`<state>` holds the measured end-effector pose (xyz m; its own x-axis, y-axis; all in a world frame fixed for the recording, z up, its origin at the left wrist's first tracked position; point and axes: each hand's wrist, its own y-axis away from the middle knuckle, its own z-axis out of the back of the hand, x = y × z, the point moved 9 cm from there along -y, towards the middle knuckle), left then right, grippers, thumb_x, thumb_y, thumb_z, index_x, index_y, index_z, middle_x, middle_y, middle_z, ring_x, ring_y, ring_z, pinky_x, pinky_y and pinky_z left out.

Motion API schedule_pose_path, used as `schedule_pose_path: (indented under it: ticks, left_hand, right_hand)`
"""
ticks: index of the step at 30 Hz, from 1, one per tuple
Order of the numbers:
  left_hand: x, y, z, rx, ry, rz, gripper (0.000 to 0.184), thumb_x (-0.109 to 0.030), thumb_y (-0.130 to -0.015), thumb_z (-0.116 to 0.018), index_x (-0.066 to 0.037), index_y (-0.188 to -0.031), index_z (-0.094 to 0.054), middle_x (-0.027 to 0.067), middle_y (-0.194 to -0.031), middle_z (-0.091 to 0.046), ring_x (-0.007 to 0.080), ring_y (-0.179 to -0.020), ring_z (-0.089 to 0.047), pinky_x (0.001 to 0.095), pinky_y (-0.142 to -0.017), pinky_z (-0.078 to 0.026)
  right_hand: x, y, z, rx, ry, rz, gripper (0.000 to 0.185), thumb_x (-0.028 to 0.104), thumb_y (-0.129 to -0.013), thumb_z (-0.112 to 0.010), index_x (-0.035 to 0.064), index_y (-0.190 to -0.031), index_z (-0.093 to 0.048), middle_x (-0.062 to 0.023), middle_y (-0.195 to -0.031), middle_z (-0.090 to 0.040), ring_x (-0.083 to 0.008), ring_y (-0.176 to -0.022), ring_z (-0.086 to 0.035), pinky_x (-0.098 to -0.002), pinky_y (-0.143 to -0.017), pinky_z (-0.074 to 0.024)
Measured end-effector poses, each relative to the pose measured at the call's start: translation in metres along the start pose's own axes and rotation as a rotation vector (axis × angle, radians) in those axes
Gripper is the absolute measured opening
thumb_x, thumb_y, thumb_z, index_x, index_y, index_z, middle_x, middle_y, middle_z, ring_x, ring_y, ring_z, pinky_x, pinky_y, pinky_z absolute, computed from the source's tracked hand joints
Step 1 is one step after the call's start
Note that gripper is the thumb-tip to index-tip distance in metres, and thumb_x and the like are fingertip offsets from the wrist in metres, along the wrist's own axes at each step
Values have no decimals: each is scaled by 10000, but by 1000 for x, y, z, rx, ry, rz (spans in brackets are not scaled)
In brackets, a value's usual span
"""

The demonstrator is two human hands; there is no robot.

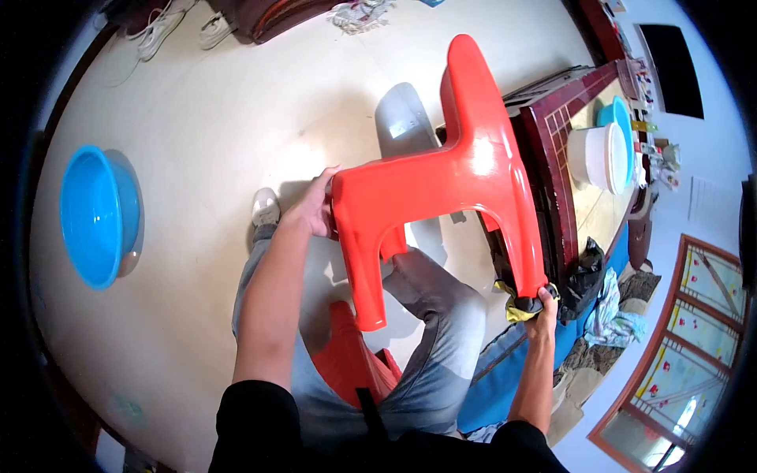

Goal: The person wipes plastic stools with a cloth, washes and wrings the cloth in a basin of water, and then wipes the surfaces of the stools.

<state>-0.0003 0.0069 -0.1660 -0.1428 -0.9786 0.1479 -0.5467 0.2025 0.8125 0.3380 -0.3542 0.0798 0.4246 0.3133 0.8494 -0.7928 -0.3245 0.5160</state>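
Note:
A red plastic chair [426, 177] is held up on its side in front of me, above my knees. My left hand [318, 206] grips the edge of its seat, fingers partly hidden behind it. At the lower right, my right hand [542, 309] is closed around the end of a chair leg. A black and yellow cloth [516, 306] is bunched between that hand and the leg. Part of the cloth is hidden by the leg.
A blue basin [98, 217] stands on the floor to the left. Behind the chair is a grey plastic seat [406, 118]. Another red plastic seat [355, 366] shows between my legs. On the right, a table [587, 209] bears a white bucket [597, 158], close to the chair.

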Motion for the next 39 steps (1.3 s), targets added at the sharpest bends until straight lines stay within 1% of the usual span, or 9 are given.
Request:
schedule_pose_path:
  ticks: [12, 18, 20, 23, 26, 27, 30, 36, 39]
  left_hand:
    - [1, 31, -9, 39, 10, -160, 664, -634, -876, -520, -136, -1300, -631, 88, -1350, -625, 300, -1259, -563, 558, -1061, -408]
    - [-34, 57, -10, 110, 7, -286, 595, -617, -876, -548, -168, -1252, -653, 78, -1316, -631, 297, -1189, -594, 607, -1007, -423]
    - [-50, 78, -9, 138, -44, -380, 583, -611, -870, -576, -200, -1279, -633, 76, -1284, -640, 304, -1158, -604, 594, -979, -442]
    - [-65, 115, 2, -90, -69, -456, 630, -541, -912, -585, -179, -1423, -527, 114, -1375, -583, 321, -1280, -550, 604, -997, -453]
    - [-84, 150, -6, -182, -56, -789, 727, -461, -923, -631, -207, -1544, -352, 104, -1476, -470, 319, -1322, -508, 586, -983, -476]
    - [-93, 152, -6, -141, -117, -877, 842, -497, -873, -660, -308, -1574, -232, 116, -1420, -487, 273, -1124, -555, 438, -840, -457]
    - [-105, 157, 0, -190, -202, -1056, 826, -456, -894, -644, -280, -1583, -224, 132, -1409, -500, 264, -1119, -557, 392, -853, -448]
    - [-106, 188, -23, -165, -212, -1110, 921, -178, -887, -717, -191, -1611, -148, 156, -1280, -593, 242, -1226, -554, 461, -1065, -430]
    - [-113, 193, -25, -107, -266, -1228, 937, -109, -868, -732, -169, -1607, -160, 150, -1280, -595, 242, -1228, -562, 445, -1082, -428]
  right_hand:
    - [19, 0, -22, 47, -34, 17, 439, 118, -816, -725, -15, -1198, -555, -114, -1125, -658, -235, -974, -675, -386, -893, -565]
    - [13, -17, -43, 93, -25, -25, 361, 108, -873, -641, -15, -1204, -569, -112, -1126, -664, -229, -968, -676, -391, -904, -557]
    - [-6, -31, -55, 94, -55, -78, 336, 109, -883, -616, -12, -1193, -576, -110, -1114, -668, -227, -960, -676, -396, -903, -556]
    - [-45, -63, -83, 138, 14, -137, 350, 111, -871, -587, -10, -1199, -577, -119, -1072, -679, -256, -920, -684, -411, -833, -580]
    - [-80, -85, -120, 160, 55, -213, 315, 108, -874, -576, 13, -1174, -575, -137, -1037, -677, -278, -874, -698, -438, -738, -601]
    - [-94, -92, -133, 140, 46, -252, 306, 99, -875, -574, -9, -1161, -575, -143, -998, -679, -290, -832, -707, -452, -703, -614]
    - [-126, -106, -170, 126, 90, -347, 285, 103, -889, -579, -33, -1140, -562, -166, -958, -678, -329, -775, -720, -497, -640, -631]
    - [-230, -177, -197, 196, 229, -686, 209, 118, -836, -635, -14, -992, -592, -157, -839, -665, -343, -703, -692, -493, -668, -599]
    - [-291, -219, -225, 206, 169, -607, 229, 111, -832, -629, -2, -1030, -599, -137, -881, -669, -322, -739, -687, -480, -685, -593]
